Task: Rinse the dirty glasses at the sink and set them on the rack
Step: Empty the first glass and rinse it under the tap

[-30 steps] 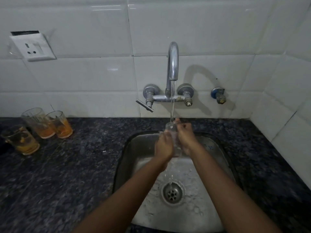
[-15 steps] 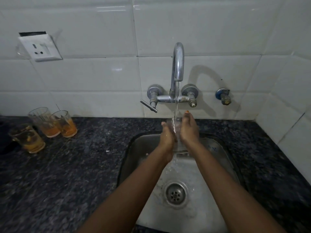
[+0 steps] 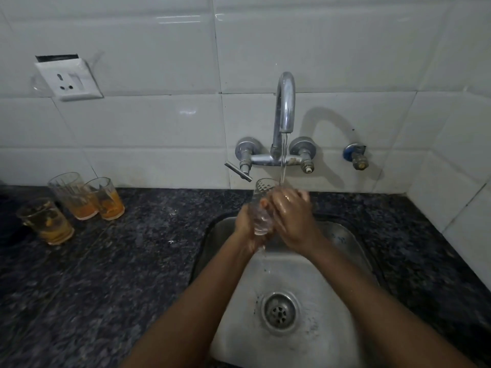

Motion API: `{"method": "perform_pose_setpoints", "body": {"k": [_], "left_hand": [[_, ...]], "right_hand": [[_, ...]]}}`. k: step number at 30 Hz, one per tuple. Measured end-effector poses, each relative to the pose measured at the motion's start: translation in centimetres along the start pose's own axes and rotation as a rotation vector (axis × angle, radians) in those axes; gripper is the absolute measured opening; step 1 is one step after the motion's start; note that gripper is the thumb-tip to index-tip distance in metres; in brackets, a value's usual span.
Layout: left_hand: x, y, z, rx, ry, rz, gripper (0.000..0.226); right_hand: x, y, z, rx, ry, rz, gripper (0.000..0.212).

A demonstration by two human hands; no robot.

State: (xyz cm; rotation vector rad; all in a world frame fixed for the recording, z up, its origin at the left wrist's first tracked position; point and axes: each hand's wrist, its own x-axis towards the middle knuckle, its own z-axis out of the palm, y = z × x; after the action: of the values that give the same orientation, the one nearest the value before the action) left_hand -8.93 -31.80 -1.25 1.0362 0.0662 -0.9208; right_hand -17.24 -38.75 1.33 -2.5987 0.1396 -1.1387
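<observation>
A clear patterned glass (image 3: 261, 208) stands upright over the steel sink (image 3: 342, 235), under the running tap (image 3: 285, 102). My left hand (image 3: 245, 224) grips its lower left side. My right hand (image 3: 292, 211) wraps over its right side, wet, fingers curled round the glass near the rim. Water falls beside the rim onto my right hand. Three dirty glasses with orange residue stand on the left of the counter: one (image 3: 46, 221) nearest, one (image 3: 73, 196) behind it, one (image 3: 105, 199) to the right. No rack is in view.
Dark speckled stone counter (image 3: 119, 274) surrounds the sink. The drain (image 3: 279, 310) lies in the basin's middle. A tap lever (image 3: 239, 171) sticks out left of the spout. A wall socket (image 3: 67, 78) and a small valve (image 3: 354, 155) sit on the white tiles.
The glass has shifted left of the stream and its rim now shows above my hands. My right hand's fingers have gone from straight to curled over the glass.
</observation>
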Motion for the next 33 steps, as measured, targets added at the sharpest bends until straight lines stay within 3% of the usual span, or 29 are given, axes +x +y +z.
{"method": "perform_pose_setpoints", "body": {"k": [2,4,6,9,10,11,13,15,17,18,19,21,23,24,25,27,29,30,31,33], "left_hand": [[1.4,1.5,-1.2,0.159,0.13,0.089,0.034],[1.8,2.1,-1.7,0.222,0.106,0.139,0.041],[1.6,1.4,-1.2,0.221,0.021,0.203,0.046],[0.6,-0.6,0.0,0.232,0.038,0.352,0.026],[0.6,-0.8,0.0,0.243,0.031,0.357,0.03],[0.6,-0.5,-0.3,0.256,0.019,0.331,0.039],[0.3,1.2,-1.1,0.337,-0.002,0.238,0.048],[0.1,2.6,-1.2,0.519,-0.015,0.148,0.046],[-0.1,2.9,-0.9,0.637,-0.066,0.09,0.054],[0.2,2.7,-0.9,0.589,-0.099,0.087,0.06],[0.4,2.5,-0.8,0.496,-0.118,0.119,0.063],[0.3,1.8,-0.6,0.322,-0.116,0.276,0.048],[0.1,1.0,-0.4,0.247,-0.042,0.412,0.029],[0.0,0.5,-0.3,0.221,-0.026,0.403,0.029],[0.0,0.2,-0.2,0.199,-0.017,0.362,0.035],[-0.2,0.2,-0.1,0.115,0.011,0.208,0.046],[-0.4,0.6,-0.2,-0.006,0.028,0.052,0.053],[-0.5,0.7,-0.3,-0.037,0.035,0.013,0.055],[-0.7,0.8,-0.3,-0.038,0.054,-0.001,0.056],[-1.1,0.8,-0.4,0.081,0.128,0.036,0.052]], "right_hand": [[-0.4,1.4,-1.7,-0.009,-0.348,-0.052,0.042],[-0.1,2.1,-2.8,0.231,-0.483,0.031,0.033],[1.3,1.5,-2.7,0.491,-0.384,0.281,0.02],[3.3,0.1,-1.3,0.749,-0.192,0.92,0.021],[3.2,0.0,-1.1,0.753,-0.194,0.945,0.019],[2.6,0.0,-1.0,0.739,-0.259,0.834,0.016],[0.9,0.3,-1.7,0.613,-0.557,0.399,0.016],[0.2,1.4,-2.1,0.15,-0.805,0.064,0.024],[0.7,2.1,-2.1,-0.188,-0.816,-0.07,0.027],[1.1,2.2,-2.2,-0.137,-0.809,-0.042,0.029],[1.5,2.2,-2.4,0.096,-0.803,0.081,0.03],[2.0,1.2,-2.7,0.699,-0.68,0.463,0.024],[2.5,0.2,-2.2,0.879,-0.401,0.778,0.018],[2.5,-0.4,-1.8,0.775,-0.279,0.8,0.018],[2.4,-0.5,-1.5,0.557,-0.212,0.694,0.021],[1.8,0.0,-1.3,0.023,-0.269,0.253,0.027],[1.3,1.5,-1.5,-0.139,-0.276,-0.076,0.031],[0.9,2.0,-1.2,-0.056,-0.188,-0.093,0.032],[0.7,2.0,-0.9,0.117,-0.049,0.018,0.032],[1.4,1.8,0.1,0.6,0.33,0.537,0.029]]}}
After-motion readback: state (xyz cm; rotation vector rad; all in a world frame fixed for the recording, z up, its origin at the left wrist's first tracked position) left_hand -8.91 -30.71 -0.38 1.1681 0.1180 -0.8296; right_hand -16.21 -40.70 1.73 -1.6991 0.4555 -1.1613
